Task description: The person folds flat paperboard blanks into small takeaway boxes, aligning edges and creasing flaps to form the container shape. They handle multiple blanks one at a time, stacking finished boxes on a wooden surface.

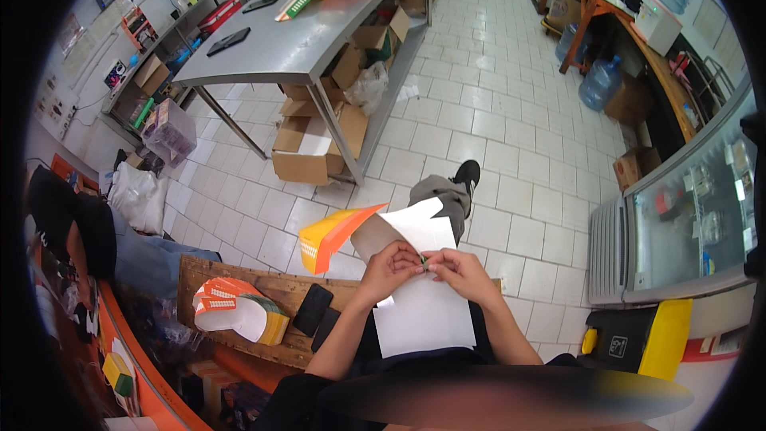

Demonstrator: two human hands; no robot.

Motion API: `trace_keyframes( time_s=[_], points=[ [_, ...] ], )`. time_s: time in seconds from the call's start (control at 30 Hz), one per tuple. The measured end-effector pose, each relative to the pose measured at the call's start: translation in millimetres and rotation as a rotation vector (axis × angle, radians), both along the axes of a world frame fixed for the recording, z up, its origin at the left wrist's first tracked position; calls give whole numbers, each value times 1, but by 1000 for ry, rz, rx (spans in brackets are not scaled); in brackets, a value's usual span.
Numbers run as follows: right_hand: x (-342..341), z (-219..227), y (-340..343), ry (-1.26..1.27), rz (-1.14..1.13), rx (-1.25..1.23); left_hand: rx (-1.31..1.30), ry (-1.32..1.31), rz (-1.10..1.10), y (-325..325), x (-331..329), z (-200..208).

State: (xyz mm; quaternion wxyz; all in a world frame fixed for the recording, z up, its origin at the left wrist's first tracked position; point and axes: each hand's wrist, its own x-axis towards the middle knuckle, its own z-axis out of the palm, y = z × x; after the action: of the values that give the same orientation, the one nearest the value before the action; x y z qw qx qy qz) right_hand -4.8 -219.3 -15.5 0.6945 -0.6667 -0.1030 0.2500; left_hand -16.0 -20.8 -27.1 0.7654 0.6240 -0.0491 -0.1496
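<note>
Across my lap lies a partly folded paperboard food box (423, 326), its plain white and greyish inside facing up. An orange and yellow printed panel (339, 235) of it curls up on the far left side. My left hand (389, 273) and my right hand (461, 275) meet over its middle. The fingertips of both pinch the card where a small green edge shows between them; the exact fold is hidden by the fingers. To the left, on a wooden bench (191, 275), sit several orange, white and yellow formed boxes (239, 315), nested together.
Two dark phones, one of them a black phone (313, 309), lie on the bench. Ahead stands a steel table (319, 40) with cardboard boxes (319, 144) beneath. A glass-door fridge (686, 215) and a yellow-lidded bin (638, 339) are at right. Another person (72, 223) is at far left.
</note>
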Motion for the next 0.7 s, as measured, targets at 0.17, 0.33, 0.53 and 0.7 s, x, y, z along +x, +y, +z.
trace_keyframes(
  time_s=[0.17,0.33,0.53,0.7],
  points=[
    [-1,3,4,-45,4,213,-134,-16,55,-11,-9,7],
    [-8,19,13,-152,-114,145,87,-232,163,-23,-19,29],
    [-7,63,-6,-291,-141,372,1066,-918,258,-26,-35,66],
    [-2,80,-18,-447,-371,86,1241,-955,-16,-25,-41,71]
  ],
)
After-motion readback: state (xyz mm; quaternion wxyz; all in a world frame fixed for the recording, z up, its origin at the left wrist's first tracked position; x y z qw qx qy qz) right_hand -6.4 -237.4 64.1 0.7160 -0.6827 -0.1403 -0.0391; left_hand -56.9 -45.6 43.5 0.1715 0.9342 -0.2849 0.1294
